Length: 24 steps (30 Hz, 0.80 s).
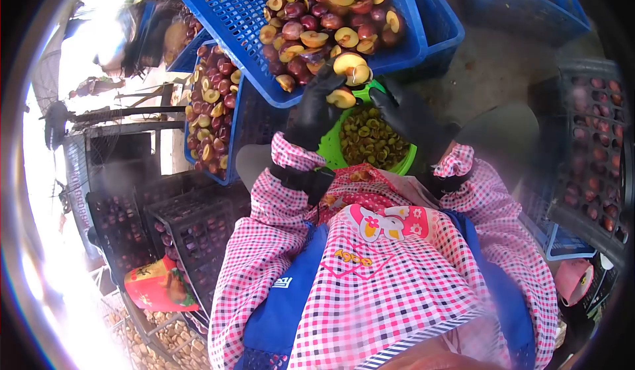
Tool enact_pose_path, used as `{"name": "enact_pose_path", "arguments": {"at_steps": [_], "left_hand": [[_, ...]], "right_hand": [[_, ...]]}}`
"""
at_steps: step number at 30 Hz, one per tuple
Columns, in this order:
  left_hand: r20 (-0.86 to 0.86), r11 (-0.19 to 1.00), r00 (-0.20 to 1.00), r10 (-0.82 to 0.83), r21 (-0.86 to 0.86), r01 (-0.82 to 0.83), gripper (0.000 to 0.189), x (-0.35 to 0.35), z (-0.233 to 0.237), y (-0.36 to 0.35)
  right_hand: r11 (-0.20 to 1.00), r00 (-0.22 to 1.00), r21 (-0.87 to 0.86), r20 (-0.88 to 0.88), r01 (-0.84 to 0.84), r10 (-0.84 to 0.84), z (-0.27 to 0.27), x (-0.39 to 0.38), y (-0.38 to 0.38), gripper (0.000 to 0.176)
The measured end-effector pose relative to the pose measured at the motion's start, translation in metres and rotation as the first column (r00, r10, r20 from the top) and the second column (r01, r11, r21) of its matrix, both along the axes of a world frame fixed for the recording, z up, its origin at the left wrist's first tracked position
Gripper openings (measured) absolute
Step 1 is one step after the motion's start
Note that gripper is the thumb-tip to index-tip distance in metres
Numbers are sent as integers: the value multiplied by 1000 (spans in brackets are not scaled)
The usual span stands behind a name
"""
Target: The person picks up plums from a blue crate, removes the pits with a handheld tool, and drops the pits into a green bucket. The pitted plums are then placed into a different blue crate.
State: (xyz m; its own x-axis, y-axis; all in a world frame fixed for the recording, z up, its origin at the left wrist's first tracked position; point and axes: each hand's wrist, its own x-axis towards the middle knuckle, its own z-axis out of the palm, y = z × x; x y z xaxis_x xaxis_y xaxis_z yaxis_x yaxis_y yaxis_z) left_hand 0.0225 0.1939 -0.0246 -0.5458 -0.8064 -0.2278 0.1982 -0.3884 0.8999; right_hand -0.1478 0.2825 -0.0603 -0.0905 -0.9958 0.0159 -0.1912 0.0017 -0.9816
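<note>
Both my hands wear black gloves. My left hand (316, 109) holds a cut plum, its two yellow halves (349, 79) showing at my fingertips, right at the front rim of a blue crate (228, 13) full of halved plums. My right hand (407, 112) hovers over a green bowl (327, 148) of plum pits on my lap, fingers curled; what it holds is hidden. A pink checked apron and sleeves (390, 264) cover my arms and body.
A second blue crate (208, 115) of halved plums stands at left. Black crates (188, 234) with whole plums lie lower left, another black crate (589, 152) at right. A blue crate (529, 0) sits top right. A red-green container (159, 284) sits on the floor.
</note>
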Motion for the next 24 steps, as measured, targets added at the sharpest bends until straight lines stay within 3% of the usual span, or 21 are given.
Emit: {"name": "enact_pose_path", "arguments": {"at_steps": [2,4,5,6,7,8,9,12,13,15,19,21,24], "left_hand": [[68,863,997,-34,-500,64,40,11,-21,15],[93,897,996,-3,-440,44,40,-1,-8,20],[54,985,996,66,-165,-56,40,-3,-16,13],[37,981,989,142,127,-146,41,-7,-13,10],[37,981,989,140,128,-144,41,-9,-9,13],[97,980,990,99,-181,-80,43,-9,-5,19],[166,884,983,79,-467,8,46,-11,2,25],[73,941,992,107,-330,-77,46,-14,4,31],[72,941,992,107,-330,-78,46,-14,0,29],[40,988,987,155,5,-155,44,-16,-7,24],[81,981,979,189,28,-192,43,-20,5,28],[280,987,947,159,-82,-142,48,-21,17,29],[316,985,943,109,-164,-59,51,-19,14,23]], "right_hand": [[992,983,-114,-172,52,-71,-2,2,1,33],[995,979,-84,-196,48,-64,0,4,2,33],[997,974,-59,-220,50,-62,1,4,2,34],[997,973,-59,-220,51,-63,3,4,3,34],[998,969,-45,-243,45,-54,6,4,4,35],[999,963,-29,-264,40,-46,7,5,5,36],[999,963,-27,-264,40,-45,5,6,5,36],[999,956,-12,-289,39,-41,-2,10,5,37],[999,974,-25,-225,28,-33,-1,11,5,37],[999,987,-39,-160,14,-20,2,11,5,37],[996,986,-11,-144,-86,83,1,9,6,39],[991,982,26,-132,-133,136,-1,7,6,41],[967,969,67,22,-247,246,14,0,5,44]]}}
